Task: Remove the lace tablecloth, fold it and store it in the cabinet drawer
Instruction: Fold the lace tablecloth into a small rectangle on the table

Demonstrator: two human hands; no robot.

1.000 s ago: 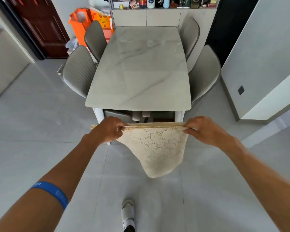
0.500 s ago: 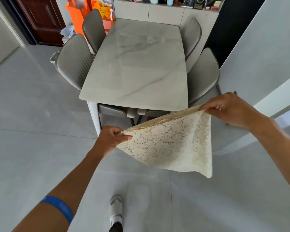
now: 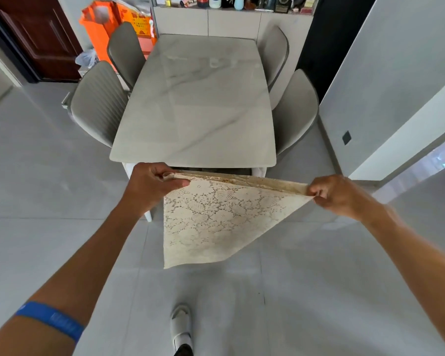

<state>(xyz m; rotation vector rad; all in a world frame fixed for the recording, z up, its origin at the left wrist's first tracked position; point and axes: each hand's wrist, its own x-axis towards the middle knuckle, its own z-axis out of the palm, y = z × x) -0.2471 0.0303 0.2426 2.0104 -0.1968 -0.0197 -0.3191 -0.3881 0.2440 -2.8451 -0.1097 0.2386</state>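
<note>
The cream lace tablecloth (image 3: 211, 222), folded into several layers, hangs in the air in front of the marble table (image 3: 198, 111). My left hand (image 3: 152, 186) grips its upper left corner with thumb on top. My right hand (image 3: 337, 194) pinches the upper right corner. The top edge is stretched nearly level between them, and the cloth droops to a point at the lower left. A pale cabinet (image 3: 231, 21) with flat fronts stands against the wall behind the table; no open drawer shows.
Grey chairs flank the table, two on the left (image 3: 98, 104) and two on the right (image 3: 296, 109). An orange bag (image 3: 98, 29) and a dark red door (image 3: 36, 37) are at the back left. A white wall corner (image 3: 396, 98) juts in on the right. My shoe (image 3: 181, 330) is on the grey tiles.
My right hand dropped from its raised position, levelling the top edge. The hanging point swung from the right side over to the lower left.
</note>
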